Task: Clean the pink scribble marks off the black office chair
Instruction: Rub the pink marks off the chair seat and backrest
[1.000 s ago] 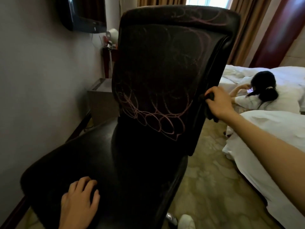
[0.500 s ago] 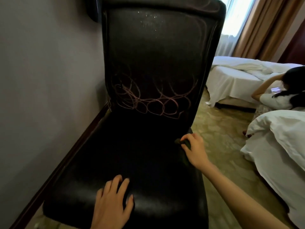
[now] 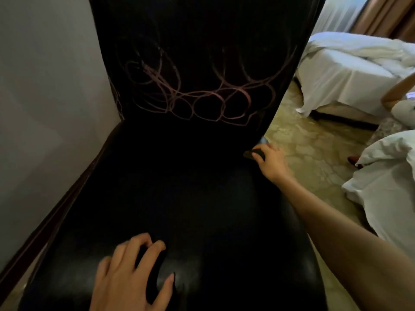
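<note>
On the chair seat (image 3: 202, 209), left hand (image 3: 128, 274) rests loose; right hand (image 3: 272, 164) grips dark object (image 3: 252, 153)

Dim, underexposed: glossy black leather chair (image 3: 224, 221) crushed to black. Daylight from sheer-curtained window (image 3: 336, 16) top right. Motion blur on left hand (image 3: 128, 277); wide-angle edge bending.

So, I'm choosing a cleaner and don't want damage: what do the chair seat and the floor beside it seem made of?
Chair seat: probably leather or a faux leather, black, smooth and glossy; soft highlights show near its front edge.
Floor: looks like carpet, matt beige with a pale leafy pattern and no shine.
</note>
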The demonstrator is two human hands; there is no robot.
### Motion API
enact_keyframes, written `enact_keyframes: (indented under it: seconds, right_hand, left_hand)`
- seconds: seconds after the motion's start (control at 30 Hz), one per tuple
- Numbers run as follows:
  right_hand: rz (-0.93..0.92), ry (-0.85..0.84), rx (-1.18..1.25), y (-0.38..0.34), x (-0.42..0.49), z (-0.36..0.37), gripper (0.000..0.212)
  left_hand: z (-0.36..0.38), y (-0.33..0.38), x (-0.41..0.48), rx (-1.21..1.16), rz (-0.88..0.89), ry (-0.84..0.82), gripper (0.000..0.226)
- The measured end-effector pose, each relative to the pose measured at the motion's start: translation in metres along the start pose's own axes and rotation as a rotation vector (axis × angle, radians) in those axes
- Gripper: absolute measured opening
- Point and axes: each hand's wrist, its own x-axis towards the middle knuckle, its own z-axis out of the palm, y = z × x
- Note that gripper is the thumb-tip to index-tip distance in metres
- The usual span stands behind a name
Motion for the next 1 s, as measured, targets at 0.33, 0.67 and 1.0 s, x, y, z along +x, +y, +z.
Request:
enact_keyframes:
  seconds: [0.33,0.67,1.0]
  right_hand:
    - [-0.148,0.082,-0.072,0.007,-0.113,-0.016,0.033]
    - [-0.107,0.176,0.000,-0.024,-0.331,-0.035,0.020]
    - [-0.090,0.125,0.245,-0.138,-0.321,-0.051,0.017]
  left_hand:
    - [0.000,0.002,-0.002,0.076,-0.104,-0.110,0.054]
    - [-0.014,-0.002,-0.010,0.056,-0.082,-0.141,0.059]
    - [-0.060,-0.065,-0.051,-0.048,-0.260,0.075,0.028]
